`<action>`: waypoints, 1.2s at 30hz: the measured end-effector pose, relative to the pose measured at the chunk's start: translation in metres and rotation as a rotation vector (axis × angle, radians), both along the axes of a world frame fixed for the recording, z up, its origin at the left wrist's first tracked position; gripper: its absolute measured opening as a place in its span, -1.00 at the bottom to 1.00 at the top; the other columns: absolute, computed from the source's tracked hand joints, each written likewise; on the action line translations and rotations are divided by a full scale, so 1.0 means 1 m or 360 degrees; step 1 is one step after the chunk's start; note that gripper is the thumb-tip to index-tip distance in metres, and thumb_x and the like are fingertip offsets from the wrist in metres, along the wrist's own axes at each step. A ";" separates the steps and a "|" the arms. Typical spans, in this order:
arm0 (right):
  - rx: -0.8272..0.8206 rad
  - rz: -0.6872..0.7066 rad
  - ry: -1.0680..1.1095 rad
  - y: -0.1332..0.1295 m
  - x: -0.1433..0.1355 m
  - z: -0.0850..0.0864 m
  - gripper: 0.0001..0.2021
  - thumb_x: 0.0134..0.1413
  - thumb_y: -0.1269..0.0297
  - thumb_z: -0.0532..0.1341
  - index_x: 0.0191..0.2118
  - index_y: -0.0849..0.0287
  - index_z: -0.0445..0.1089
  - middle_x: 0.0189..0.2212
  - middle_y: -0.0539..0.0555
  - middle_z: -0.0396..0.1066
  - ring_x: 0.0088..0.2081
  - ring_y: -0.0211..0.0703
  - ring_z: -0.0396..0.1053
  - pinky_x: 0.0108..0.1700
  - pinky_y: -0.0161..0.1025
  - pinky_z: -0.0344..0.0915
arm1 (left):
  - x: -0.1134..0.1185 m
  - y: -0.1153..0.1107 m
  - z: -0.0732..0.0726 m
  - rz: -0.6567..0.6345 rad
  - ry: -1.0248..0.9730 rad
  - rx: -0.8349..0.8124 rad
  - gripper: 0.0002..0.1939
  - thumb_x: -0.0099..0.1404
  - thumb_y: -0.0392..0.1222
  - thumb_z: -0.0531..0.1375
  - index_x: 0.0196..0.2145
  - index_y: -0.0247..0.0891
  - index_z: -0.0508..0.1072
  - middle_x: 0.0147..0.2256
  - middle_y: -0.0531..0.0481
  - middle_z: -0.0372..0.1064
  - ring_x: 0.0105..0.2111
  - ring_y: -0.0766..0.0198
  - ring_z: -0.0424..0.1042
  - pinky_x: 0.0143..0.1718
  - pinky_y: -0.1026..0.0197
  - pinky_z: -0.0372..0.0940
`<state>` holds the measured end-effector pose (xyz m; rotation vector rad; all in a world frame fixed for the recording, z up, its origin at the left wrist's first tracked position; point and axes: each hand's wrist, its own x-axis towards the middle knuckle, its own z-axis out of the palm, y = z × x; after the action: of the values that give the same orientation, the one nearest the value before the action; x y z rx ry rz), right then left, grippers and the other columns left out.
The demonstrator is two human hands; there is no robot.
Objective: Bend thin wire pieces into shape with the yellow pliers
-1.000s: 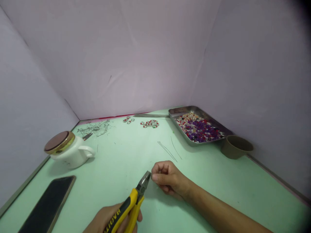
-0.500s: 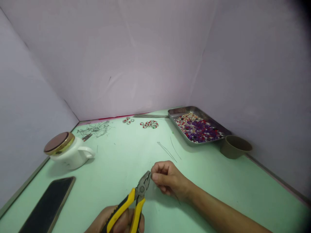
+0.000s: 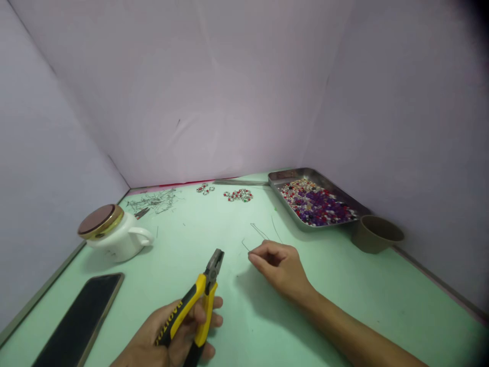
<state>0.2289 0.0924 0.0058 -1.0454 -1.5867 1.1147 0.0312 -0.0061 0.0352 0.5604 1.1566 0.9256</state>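
Observation:
My left hand (image 3: 179,331) is wrapped round the yellow and black handles of the pliers (image 3: 204,293), whose metal jaws point up and away. To the right, the thumb and index finger of my right hand (image 3: 280,267) pinch a thin wire (image 3: 245,245) with a bent tip that sticks out to the left. The wire and the plier jaws are apart. Just beyond my right hand, a folded wire (image 3: 260,231) and a single wire (image 3: 277,229) lie on the green table (image 3: 214,229).
Beaded rings (image 3: 239,195) and wire scraps (image 3: 156,201) lie at the back. A metal tray (image 3: 301,221) of beads and a brown cup (image 3: 372,239) stand right. On the left are a lidded white mug (image 3: 124,239) and a phone (image 3: 80,321).
My right hand has moved up and away from the pliers with the wire. The pliers have shifted slightly left and up, and my left hand's fingers have loosened around the handles.

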 end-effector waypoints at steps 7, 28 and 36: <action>0.0767 -0.0200 -0.0619 -0.007 -0.002 -0.013 -0.83 -0.04 0.39 0.12 -0.55 0.24 0.41 -0.68 0.00 0.26 -0.63 -0.35 0.17 -0.56 -0.38 0.06 | 0.000 -0.002 -0.012 0.0056 -0.0079 -0.0074 -0.97 -0.04 -0.37 0.20 -0.56 -0.31 0.43 -0.17 -0.19 0.34 -0.23 -0.05 0.34 -0.44 0.07 0.28; 0.1569 -0.0462 -0.1145 -0.018 -0.009 -0.018 -0.76 -0.07 0.51 0.08 -0.68 0.21 0.23 -0.75 -0.06 0.10 -0.66 -0.36 -0.06 -0.55 -0.27 -0.20 | -0.001 -0.008 -0.012 -0.0159 -0.0334 -0.0209 -0.68 -0.21 -0.57 0.08 -0.49 -0.28 0.42 -0.30 -0.07 0.41 -0.34 0.12 0.40 -0.50 0.24 0.24; 0.1635 -0.0483 -0.1164 -0.019 -0.010 -0.017 -0.76 -0.08 0.52 0.11 -0.69 0.21 0.23 -0.76 -0.06 0.09 -0.65 -0.34 -0.08 -0.55 -0.27 -0.20 | 0.004 -0.007 -0.011 -0.0210 0.0010 -0.0179 -0.93 0.09 -0.34 0.16 -0.50 -0.24 0.32 -0.44 -0.01 0.40 -0.44 0.22 0.39 -0.51 0.27 0.23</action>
<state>0.2193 0.0730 -0.0114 -0.9213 -2.0720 -0.3922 0.0356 -0.0134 0.0239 0.5418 1.1554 0.7419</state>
